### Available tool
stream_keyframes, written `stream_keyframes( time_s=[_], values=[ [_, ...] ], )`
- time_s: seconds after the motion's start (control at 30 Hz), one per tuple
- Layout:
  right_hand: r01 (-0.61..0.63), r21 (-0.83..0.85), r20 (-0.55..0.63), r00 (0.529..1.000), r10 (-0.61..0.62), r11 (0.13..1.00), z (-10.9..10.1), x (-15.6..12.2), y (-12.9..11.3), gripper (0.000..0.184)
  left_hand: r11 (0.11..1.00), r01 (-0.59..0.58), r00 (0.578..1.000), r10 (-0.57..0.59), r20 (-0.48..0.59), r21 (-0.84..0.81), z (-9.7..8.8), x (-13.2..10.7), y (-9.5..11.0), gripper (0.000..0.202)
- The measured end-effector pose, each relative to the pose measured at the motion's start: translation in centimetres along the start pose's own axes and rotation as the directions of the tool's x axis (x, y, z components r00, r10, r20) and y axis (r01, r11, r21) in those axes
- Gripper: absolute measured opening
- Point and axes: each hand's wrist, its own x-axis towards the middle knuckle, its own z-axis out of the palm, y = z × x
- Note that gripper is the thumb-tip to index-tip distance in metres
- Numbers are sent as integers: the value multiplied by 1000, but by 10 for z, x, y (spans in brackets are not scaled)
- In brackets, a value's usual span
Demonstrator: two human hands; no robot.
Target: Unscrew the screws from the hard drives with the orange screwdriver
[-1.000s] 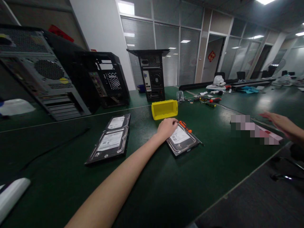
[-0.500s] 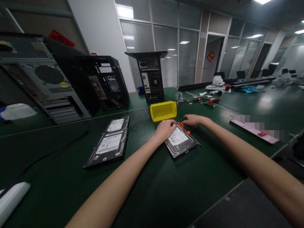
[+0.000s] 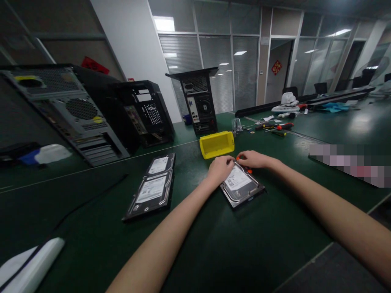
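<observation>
A hard drive with a white label lies flat on the green table in front of me. My left hand is curled over its far left edge, with the fingertips near the far end. At the far right edge, my right hand is closed with bent fingers on an orange-handled tool, which it mostly covers. Only small orange parts show around those fingers, so the tool's exact kind is unclear. Two more hard drives lie end to end to the left of my left hand.
Behind my hands stands a yellow bin on its side. Computer cases line the back and left. Screwdrivers and a clear cup lie farther back. A black cable runs along the left.
My right hand has moved in over the orange-handled tool, covering more of it. My left hand stays on the hard drive. The view has shifted slightly left.
</observation>
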Motion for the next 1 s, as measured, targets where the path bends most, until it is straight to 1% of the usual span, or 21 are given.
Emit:
stream_keyframes(
  time_s=[0.07,0.13,0.2,0.27,0.33,0.4,0.47,0.53,0.6,0.63,0.67,0.7,0.73,0.77,0.8,0.83,0.87,0.9,0.93,1.0],
  values=[
    [-37,63,36,999,34,997,-1,0,0,41,1000,-2,1000,2,1,-1,0,0,0,32],
    [-87,174,116,991,67,981,-4,-2,2,42,1000,-1,1000,1,3,-3,0,1,-1,32],
    [-109,263,186,981,61,959,-9,-6,5,46,1000,1,1000,-1,7,-3,0,1,-1,32],
    [-130,289,248,967,57,949,-14,-9,5,56,1000,5,1000,-5,10,-1,0,1,-1,32],
    [-180,250,298,949,101,951,-16,-12,3,65,1000,6,1000,-6,12,1,0,1,-1,31],
    [-227,190,287,943,168,955,-16,-13,0,64,1000,5,1000,-5,10,2,0,1,-1,32],
    [-254,174,235,949,211,951,-15,-13,-2,54,1000,5,1000,-5,7,1,0,1,-1,31],
    [-269,254,196,955,223,929,-16,-12,1,43,1000,7,1000,-7,7,-2,0,1,-1,31],
    [-253,443,129,967,218,860,-19,-10,7,35,1000,14,1000,-14,9,-7,0,0,-1,31],
    [-211,562,57,974,217,800,-22,-9,11,32,1000,16,1000,-16,9,-10,0,0,-1,31],
    [-135,682,-41,974,222,719,-24,-7,15,30,1000,14,1000,-14,10,-13,0,0,-1,31],
    [-28,781,-150,961,231,624,-26,-5,19,27,1000,12,1000,-12,9,-17,0,0,-1,31],
    [98,845,-255,938,236,525,-28,-2,22,23,1000,8,1000,-8,8,-20,1,1,-1,31],
    [223,870,-355,902,246,439,-29,0,24,20,1000,3,1000,-3,8,-22,1,1,-1,31],
    [331,864,-442,860,257,379,-29,3,24,18,1000,0,1000,0,8,-24,1,1,-1,31],
    [416,841,-513,816,266,345,-29,5,23,18,1000,-1,1000,1,8,-25,1,1,-1,31],
    [480,810,-572,775,270,338,-28,7,20,20,1000,0,1000,0,7,-25,1,1,-1,31],
    [524,777,-617,742,263,348,-26,9,17,24,1000,1,1000,-1,5,-25,1,1,-1,31],
    [556,747,-652,718,243,364,-25,10,12,29,1000,2,1000,-2,5,-25,1,1,-1,31],
    [600,700,-695,698,173,387,-21,10,3,37,1000,4,1000,-4,4,-26,0,1,-1,31]
  ],
)
